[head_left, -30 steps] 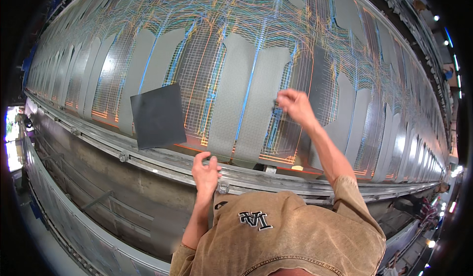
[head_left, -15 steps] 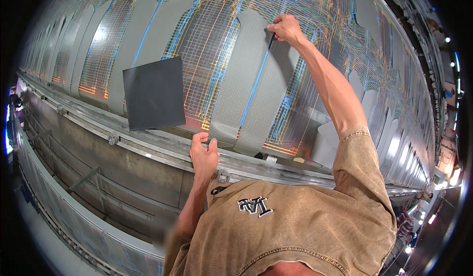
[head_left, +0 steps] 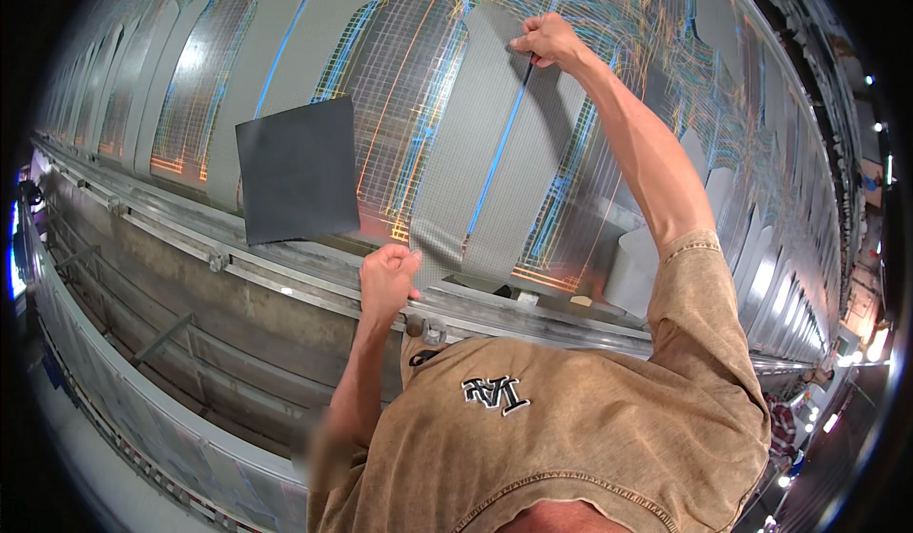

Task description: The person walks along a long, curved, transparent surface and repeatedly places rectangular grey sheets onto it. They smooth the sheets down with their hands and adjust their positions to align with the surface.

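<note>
A long grey, finely ribbed sheet [head_left: 475,124] lies over coloured lines on a wide work surface. Beside it lies a similar grey sheet [head_left: 523,167], with a bright blue line [head_left: 496,162] between them. My right hand [head_left: 550,40] is pinched near the far end of that line, and whatever its fingertips hold is too small to make out. A short dark strip shows just below them. At the near edge, my left hand [head_left: 388,271] is closed at the first sheet's near left corner, where the sheet bends up.
A dark, roughly square panel [head_left: 300,172] lies left of the sheets. More grey sheets [head_left: 271,96] line the surface on both sides. A metal rail [head_left: 276,281] runs along the near edge, with metal framework [head_left: 190,352] below it.
My left hand has closed its spread fingers at the sheet's near corner, which now bends up. My right hand stays pinched at the far end. The view has shifted slightly.
</note>
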`<state>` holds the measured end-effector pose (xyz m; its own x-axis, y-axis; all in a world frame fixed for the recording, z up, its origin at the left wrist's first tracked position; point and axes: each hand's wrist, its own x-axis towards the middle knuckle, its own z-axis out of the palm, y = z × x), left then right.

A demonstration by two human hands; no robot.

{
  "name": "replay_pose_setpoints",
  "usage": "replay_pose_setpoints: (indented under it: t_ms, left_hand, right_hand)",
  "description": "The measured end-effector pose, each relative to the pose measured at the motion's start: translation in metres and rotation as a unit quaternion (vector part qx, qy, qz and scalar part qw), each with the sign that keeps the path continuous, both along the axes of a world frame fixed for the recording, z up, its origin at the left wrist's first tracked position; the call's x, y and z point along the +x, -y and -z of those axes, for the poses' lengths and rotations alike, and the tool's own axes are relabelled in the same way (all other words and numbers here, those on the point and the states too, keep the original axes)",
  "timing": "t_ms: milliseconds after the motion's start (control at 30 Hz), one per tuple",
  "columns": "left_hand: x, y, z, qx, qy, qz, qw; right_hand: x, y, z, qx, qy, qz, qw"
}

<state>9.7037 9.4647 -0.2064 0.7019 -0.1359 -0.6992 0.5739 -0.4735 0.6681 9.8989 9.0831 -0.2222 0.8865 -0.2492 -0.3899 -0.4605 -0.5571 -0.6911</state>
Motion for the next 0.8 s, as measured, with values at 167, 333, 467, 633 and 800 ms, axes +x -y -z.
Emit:
replay_pose_setpoints:
  t_ms: [167, 333, 467, 633, 800]
  left_hand:
    - [0.0, -0.011, 0.009, 0.055, 0.076, 0.082, 0.992]
    - [-0.001, -0.005, -0.004, 0.181, 0.189, 0.183, 0.948]
    - [0.002, 0.0, -0.003, 0.185, 0.215, 0.195, 0.939]
    - [0.013, 0.005, -0.009, 0.1, 0.142, 0.123, 0.977]
    - [0.011, -0.007, 0.006, 0.036, 0.111, 0.103, 0.988]
  right_hand:
    - [-0.001, -0.003, 0.005, -0.016, 0.052, -0.034, 0.998]
    - [-0.014, -0.034, -0.032, -0.053, 0.055, -0.062, 0.995]
    - [-0.029, -0.045, -0.043, -0.088, 0.102, -0.096, 0.986]
    - [-0.073, -0.075, -0.073, -0.058, 0.14, -0.095, 0.984]
    - [-0.123, -0.117, -0.16, -0.009, 0.305, -0.142, 0.942]
